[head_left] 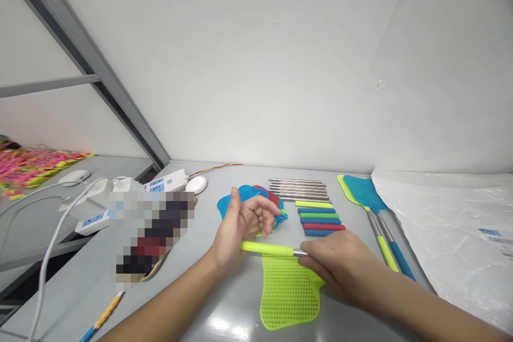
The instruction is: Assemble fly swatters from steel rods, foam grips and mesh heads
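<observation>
Head cam: R grip point(334, 257) clenched on metal rod point(300, 252) at R end of yellow-green sleeve point(269, 248). L grip point(244, 227) loose, fingers half-curled, palm base against sleeve's L end. Sleeve held approx. crosswise over desk point(228, 299), nr far edge of yellow-green mesh head point(290, 294); can't tell if rod joins it. Behind: blue/red mesh heads point(226, 206), spare rods point(298, 189), spare sleeves point(320, 216). To R: 2 swatters point(363, 189) nxt to plastic sheet point(452, 235).
</observation>
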The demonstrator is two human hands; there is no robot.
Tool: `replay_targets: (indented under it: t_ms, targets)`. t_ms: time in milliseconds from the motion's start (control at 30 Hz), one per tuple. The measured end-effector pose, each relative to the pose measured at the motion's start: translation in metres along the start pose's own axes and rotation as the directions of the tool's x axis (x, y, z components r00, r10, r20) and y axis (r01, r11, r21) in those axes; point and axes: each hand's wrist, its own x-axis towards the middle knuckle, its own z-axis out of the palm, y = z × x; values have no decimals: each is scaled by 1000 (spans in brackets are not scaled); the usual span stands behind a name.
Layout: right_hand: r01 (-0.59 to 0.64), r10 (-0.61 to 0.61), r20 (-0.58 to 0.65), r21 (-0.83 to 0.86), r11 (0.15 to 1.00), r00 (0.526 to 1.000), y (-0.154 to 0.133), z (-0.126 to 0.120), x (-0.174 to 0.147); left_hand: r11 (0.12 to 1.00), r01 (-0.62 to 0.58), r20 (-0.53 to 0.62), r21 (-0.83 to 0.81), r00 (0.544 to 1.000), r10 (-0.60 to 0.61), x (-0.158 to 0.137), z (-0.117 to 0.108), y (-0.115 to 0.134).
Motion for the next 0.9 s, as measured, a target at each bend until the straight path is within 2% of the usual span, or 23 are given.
replay_targets:
  t_ms: [200, 333, 500, 567, 667, 767, 900]
  targets:
    - [-13, 11, 35, 52, 999, 999, -4, -1, 1, 999, -7, -20, 44, 1000, 8, -1, 3, -4]
    - [15, -17, 23, 81, 997, 1000, -1, -1, 0, 1000, -1, -5, 13, 1000, 1, -4, 5, 0]
    - [57, -54, -58, 62, 996, 997, 8, -2, -1, 995, -90, -81, -41, 993, 86, -5, 7, 6]
    - [46, -41, -94, 52, 998, 995, 12, -4, -2, 991, -128, -148, 32, 980, 132, -5, 6, 7]
    - [39, -27, -207, 54, 998, 978, 19, -8, -4, 957, -161, -204, 239, 956, 212, -6, 3, 6]
    - [36, -9, -322, 77, 996, 947, 24, -14, -4, 896, -185, -149, 403, 953, 264, -9, 2, 1]
    - [-13, 58, -351, 130, 991, 935, 27, -21, -4, 847, -240, -32, 475, 957, 289, -14, 2, -9]
